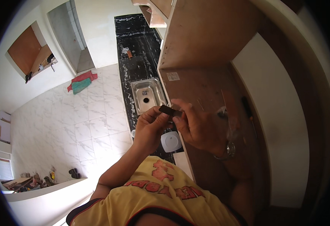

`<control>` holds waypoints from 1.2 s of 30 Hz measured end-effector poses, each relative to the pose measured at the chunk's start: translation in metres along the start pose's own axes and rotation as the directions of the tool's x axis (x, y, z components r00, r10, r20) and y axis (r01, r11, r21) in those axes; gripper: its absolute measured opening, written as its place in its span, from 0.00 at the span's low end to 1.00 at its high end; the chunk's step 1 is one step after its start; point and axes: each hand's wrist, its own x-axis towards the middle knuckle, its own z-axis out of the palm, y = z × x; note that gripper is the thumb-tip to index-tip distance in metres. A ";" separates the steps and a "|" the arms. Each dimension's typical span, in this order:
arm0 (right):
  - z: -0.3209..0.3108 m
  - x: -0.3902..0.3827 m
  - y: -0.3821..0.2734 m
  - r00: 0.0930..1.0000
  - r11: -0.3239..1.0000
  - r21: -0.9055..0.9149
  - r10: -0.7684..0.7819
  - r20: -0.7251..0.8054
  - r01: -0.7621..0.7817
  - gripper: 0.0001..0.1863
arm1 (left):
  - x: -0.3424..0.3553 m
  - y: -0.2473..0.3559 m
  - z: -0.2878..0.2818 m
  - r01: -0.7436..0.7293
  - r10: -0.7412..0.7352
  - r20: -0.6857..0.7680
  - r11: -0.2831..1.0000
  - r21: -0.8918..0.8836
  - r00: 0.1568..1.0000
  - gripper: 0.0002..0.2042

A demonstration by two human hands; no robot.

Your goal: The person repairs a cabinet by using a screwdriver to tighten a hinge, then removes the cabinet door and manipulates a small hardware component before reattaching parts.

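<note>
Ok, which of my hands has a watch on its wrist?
Your right hand; a silver watch circles its wrist, while your left hand has none.

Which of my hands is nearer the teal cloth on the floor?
Left. Your left hand is right of the teal cloth, lower in the picture; your right hand is farther right.

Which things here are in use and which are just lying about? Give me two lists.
Apparently in use:
- left hand and right hand
- small dark brown rectangular piece, between the fingers of both

Apparently just lying about:
- crumpled red cloth
- crumpled teal cloth
- white rounded-square object
- dark footwear
</note>
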 end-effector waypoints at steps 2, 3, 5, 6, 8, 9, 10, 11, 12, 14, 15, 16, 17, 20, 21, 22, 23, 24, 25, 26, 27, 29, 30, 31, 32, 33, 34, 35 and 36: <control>0.002 -0.001 0.002 0.997 0.997 -0.018 -0.079 -0.017 0.079 0.25 | -0.001 -0.002 -0.003 0.009 -0.009 0.029 1.000 -0.003 1.000 0.07; 0.003 -0.002 0.001 0.998 0.998 -0.011 -0.069 -0.008 0.069 0.24 | -0.002 -0.002 -0.006 0.013 -0.012 0.057 1.000 -0.006 0.998 0.07; 0.003 -0.003 0.001 0.998 0.998 -0.001 -0.059 0.000 0.059 0.23 | -0.003 -0.002 -0.010 -0.003 0.000 0.061 0.999 0.041 0.998 0.08; 0.003 -0.002 0.001 0.999 0.999 0.025 -0.045 0.009 0.044 0.23 | -0.004 0.000 -0.012 -0.023 0.017 0.067 0.996 0.087 0.998 0.08; 0.002 -0.004 0.003 1.000 0.999 0.047 -0.025 0.014 0.024 0.23 | -0.004 0.001 -0.014 -0.024 0.017 0.073 0.995 0.102 0.997 0.08; 0.003 -0.005 0.005 0.999 0.999 0.036 -0.040 0.002 0.040 0.24 | -0.003 0.000 -0.014 -0.027 0.018 0.080 0.993 0.115 0.997 0.09; 0.004 -0.006 0.006 0.998 0.998 0.024 -0.055 -0.011 0.055 0.24 | -0.004 0.001 -0.013 -0.020 0.010 0.086 0.993 0.114 0.996 0.09; 0.001 -0.005 0.004 0.999 0.999 0.015 -0.044 -0.012 0.045 0.24 | -0.004 0.001 -0.009 -0.016 0.011 0.068 0.996 0.082 0.998 0.09; -0.003 -0.003 0.000 0.998 0.998 -0.025 -0.055 0.019 0.055 0.24 | -0.004 0.001 -0.008 -0.012 0.009 0.051 0.999 0.050 0.999 0.08; -0.004 -0.001 -0.002 0.998 0.996 -0.082 -0.041 0.049 0.045 0.25 | -0.004 0.004 -0.015 -0.029 0.029 0.121 1.000 0.002 0.992 0.08; -0.002 -0.002 0.000 0.996 0.993 -0.083 -0.083 0.039 0.086 0.25 | -0.008 0.009 -0.009 -0.015 0.012 0.092 0.999 0.035 0.996 0.08; -0.002 -0.002 0.001 0.991 0.988 -0.084 -0.127 0.031 0.129 0.25 | -0.008 0.005 -0.009 0.002 -0.004 0.104 1.000 0.025 0.995 0.08; 0.000 -0.001 0.002 0.994 0.993 -0.063 -0.098 0.048 0.101 0.24 | -0.011 0.004 -0.013 -0.012 0.005 0.096 0.997 0.072 0.995 0.09; -0.002 0.004 0.019 1.000 0.996 0.087 0.000 -0.002 0.000 0.23 | -0.015 0.000 -0.011 0.008 -0.018 0.057 0.985 0.174 0.998 0.08; -0.003 0.003 0.026 1.000 0.996 0.088 -0.021 0.001 0.021 0.24 | -0.014 0.000 -0.008 0.048 -0.051 0.018 0.988 0.147 0.999 0.08; -0.002 0.003 0.025 0.999 0.994 0.103 -0.036 0.010 0.035 0.24 | -0.013 0.000 -0.007 0.085 -0.083 -0.020 0.990 0.116 0.996 0.08; -0.002 0.002 0.021 0.997 0.995 0.068 -0.077 0.001 0.076 0.24 | -0.011 -0.001 -0.009 0.071 -0.068 -0.035 0.990 0.118 0.997 0.08; 0.000 0.002 0.017 0.993 0.993 0.033 -0.117 -0.008 0.117 0.25 | -0.009 -0.003 -0.015 0.051 -0.051 0.005 0.997 0.058 0.999 0.08; 0.004 0.003 0.016 0.991 0.990 0.045 -0.131 -0.001 0.131 0.25 | -0.007 -0.003 -0.019 0.032 -0.032 0.046 0.999 -0.002 0.998 0.08; 0.007 0.000 0.015 0.996 0.994 0.072 -0.082 0.041 0.079 0.26 | -0.008 -0.002 -0.018 0.033 -0.033 0.039 0.999 0.000 0.999 0.08; 0.010 -0.002 0.015 0.996 0.995 0.096 -0.034 0.085 0.026 0.28 | -0.009 0.000 -0.017 0.024 -0.026 0.046 0.999 0.032 0.999 0.09; 0.010 0.001 0.013 0.993 0.995 0.093 -0.048 0.104 0.038 0.29 | -0.012 0.002 -0.020 0.015 -0.017 0.046 0.998 0.060 0.999 0.09; 0.010 0.002 0.013 0.991 0.995 0.085 -0.063 0.122 0.053 0.29 | -0.012 0.001 -0.024 0.015 -0.019 0.043 0.996 0.090 0.999 0.10; 0.012 0.001 0.015 0.990 0.995 0.088 -0.064 0.129 0.053 0.29 | -0.013 -0.001 -0.027 0.017 -0.022 0.039 0.993 0.119 0.999 0.11; 0.015 -0.001 0.019 0.989 0.994 0.073 -0.084 0.125 0.075 0.29 | -0.012 -0.001 -0.029 0.019 -0.023 0.035 0.993 0.119 0.999 0.11; 0.018 -0.002 0.021 0.987 0.994 0.058 -0.103 0.121 0.097 0.30 | -0.012 -0.002 -0.032 0.016 -0.024 0.052 0.991 0.133 0.998 0.11; 0.020 -0.002 0.022 0.987 0.994 0.062 -0.102 0.124 0.095 0.30 | -0.011 -0.002 -0.034 0.014 -0.025 0.069 0.989 0.147 0.997 0.11; 0.021 -0.001 0.024 0.985 0.990 0.003 -0.139 0.105 0.139 0.30 | -0.011 -0.002 -0.035 0.015 -0.025 0.067 0.989 0.147 0.997 0.11; 0.021 -0.001 0.024 0.981 0.982 -0.057 -0.176 0.088 0.181 0.30 | -0.010 -0.002 -0.037 0.013 -0.024 0.068 0.989 0.150 0.997 0.11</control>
